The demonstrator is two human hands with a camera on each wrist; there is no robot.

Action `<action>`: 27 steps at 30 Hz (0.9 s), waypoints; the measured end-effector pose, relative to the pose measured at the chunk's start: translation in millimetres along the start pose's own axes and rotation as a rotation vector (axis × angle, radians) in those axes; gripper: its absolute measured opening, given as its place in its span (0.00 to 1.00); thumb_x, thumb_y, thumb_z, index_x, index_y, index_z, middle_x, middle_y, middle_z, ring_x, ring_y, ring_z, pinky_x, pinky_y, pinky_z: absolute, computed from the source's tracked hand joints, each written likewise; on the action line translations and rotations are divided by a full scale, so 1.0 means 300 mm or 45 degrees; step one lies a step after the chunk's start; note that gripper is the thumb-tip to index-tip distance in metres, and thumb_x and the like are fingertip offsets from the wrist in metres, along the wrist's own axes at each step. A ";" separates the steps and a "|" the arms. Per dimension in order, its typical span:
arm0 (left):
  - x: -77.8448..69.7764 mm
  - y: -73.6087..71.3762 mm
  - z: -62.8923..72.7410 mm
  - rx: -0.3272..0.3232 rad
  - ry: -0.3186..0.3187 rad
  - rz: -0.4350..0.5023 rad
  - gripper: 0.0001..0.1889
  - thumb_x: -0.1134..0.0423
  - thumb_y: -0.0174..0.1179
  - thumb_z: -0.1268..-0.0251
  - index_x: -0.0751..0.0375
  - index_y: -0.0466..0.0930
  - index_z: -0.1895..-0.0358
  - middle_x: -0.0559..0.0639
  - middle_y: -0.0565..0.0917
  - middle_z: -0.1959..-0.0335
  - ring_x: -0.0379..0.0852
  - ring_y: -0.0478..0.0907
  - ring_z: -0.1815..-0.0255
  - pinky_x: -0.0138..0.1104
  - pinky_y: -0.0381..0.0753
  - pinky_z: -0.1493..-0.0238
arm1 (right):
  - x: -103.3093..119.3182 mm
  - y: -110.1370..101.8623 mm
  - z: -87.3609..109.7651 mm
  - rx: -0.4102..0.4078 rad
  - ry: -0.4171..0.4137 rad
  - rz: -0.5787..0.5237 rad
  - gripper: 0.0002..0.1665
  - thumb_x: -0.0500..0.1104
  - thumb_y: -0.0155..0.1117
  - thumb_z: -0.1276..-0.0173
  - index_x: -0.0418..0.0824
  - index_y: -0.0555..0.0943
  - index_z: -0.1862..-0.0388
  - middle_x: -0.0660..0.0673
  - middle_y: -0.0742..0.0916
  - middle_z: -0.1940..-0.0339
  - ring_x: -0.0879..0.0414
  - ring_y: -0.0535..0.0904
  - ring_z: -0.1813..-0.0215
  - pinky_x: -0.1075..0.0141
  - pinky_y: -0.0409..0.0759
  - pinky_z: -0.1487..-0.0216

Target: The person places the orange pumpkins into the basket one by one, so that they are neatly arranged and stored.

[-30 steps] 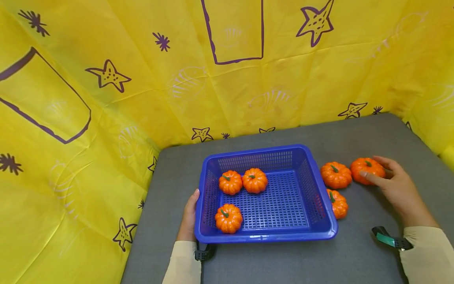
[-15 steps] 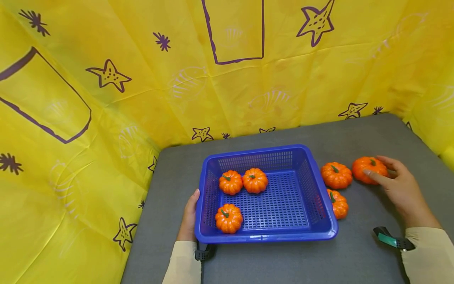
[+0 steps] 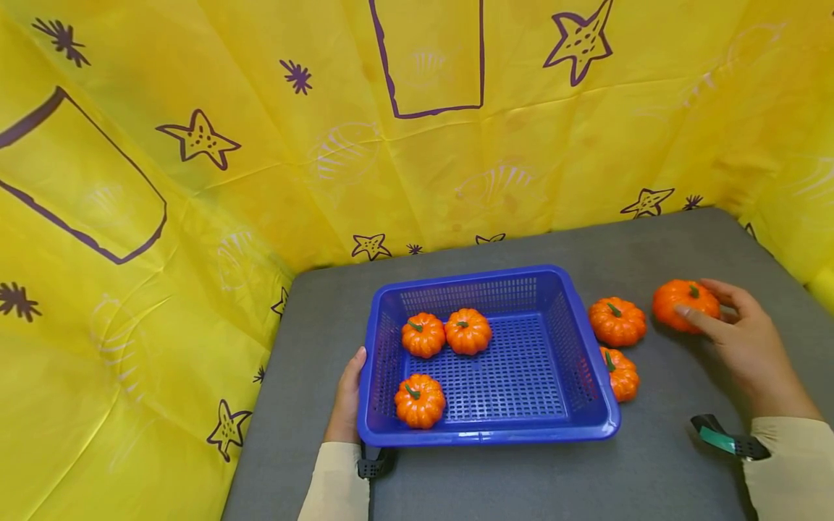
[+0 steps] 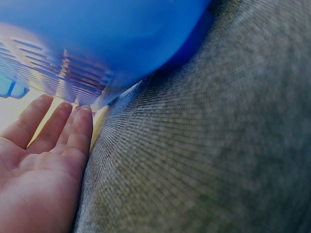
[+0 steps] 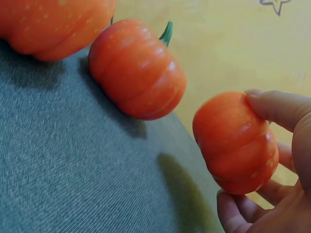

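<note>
A: Right hand (image 3: pixel 743 340) first. Thumb and fingers are curled round a small orange pumpkin (image 3: pixel 685 305), and the wrist view shows a shadow on the mat beneath it, so it looks lifted clear of the grey mat (image 3: pixel 651 470).

B: A wrap-around hold, thumb on the near side and fingers under and behind, which suits something round and ribbed that could roll.

A: Over to the left hand (image 3: pixel 347 394). Fingers straight, lying flat against the outer left wall of the blue basket (image 3: pixel 489 434). It grasps nothing.

B: I'd judge that's a brace, keeping the light plastic basket from sliding on the mat. The wrist camera confirms it: fingers (image 4: pixel 73 133) extended, tips right by the basket's lower edge.

A: Moving outward, three pumpkins sit inside the basket: two touching at the back left (image 3: pixel 423 334) (image 3: pixel 468 331), one alone at the front left (image 3: pixel 420 400).

B: And two more wait outside on the mat by the right wall, one near the back (image 3: pixel 617 321), one tucked just beside the rim (image 3: pixel 622 374).

A: Yellow printed sheeting (image 3: pixel 195 181) screens the table behind and to the left.
</note>
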State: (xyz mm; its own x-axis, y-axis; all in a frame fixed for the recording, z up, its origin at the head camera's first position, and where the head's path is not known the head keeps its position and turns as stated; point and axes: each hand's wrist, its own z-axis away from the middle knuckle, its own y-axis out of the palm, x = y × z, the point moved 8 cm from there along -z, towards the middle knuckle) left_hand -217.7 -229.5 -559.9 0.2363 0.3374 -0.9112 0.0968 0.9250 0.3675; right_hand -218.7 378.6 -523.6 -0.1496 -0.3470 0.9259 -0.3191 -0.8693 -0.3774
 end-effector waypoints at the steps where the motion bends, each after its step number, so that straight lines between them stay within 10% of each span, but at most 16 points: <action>1: 0.000 0.000 0.000 0.000 0.000 0.002 0.38 0.37 0.46 0.15 0.63 0.66 0.20 0.60 0.83 0.36 0.54 0.84 0.42 0.47 0.84 0.40 | 0.005 0.000 0.001 -0.001 -0.002 0.008 0.43 0.51 0.76 0.24 0.52 0.69 0.14 0.45 0.73 0.31 0.70 0.71 0.52 0.81 0.71 0.59; 27: 0.002 -0.007 -0.003 -0.023 0.021 0.001 0.35 0.38 0.46 0.16 0.63 0.69 0.23 0.59 0.84 0.39 0.54 0.85 0.44 0.46 0.85 0.43 | 0.203 0.043 0.064 0.065 -0.211 -0.085 0.39 0.41 0.74 0.23 0.53 0.72 0.17 0.64 0.76 0.41 0.68 0.77 0.50 0.82 0.73 0.57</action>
State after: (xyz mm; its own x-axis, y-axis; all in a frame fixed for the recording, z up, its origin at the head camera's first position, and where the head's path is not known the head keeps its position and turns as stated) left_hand -218.6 -231.1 -561.4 0.2207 0.3408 -0.9139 0.0789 0.9277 0.3650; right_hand -214.1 339.4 -471.6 0.0276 -0.3375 0.9409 -0.2748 -0.9076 -0.3175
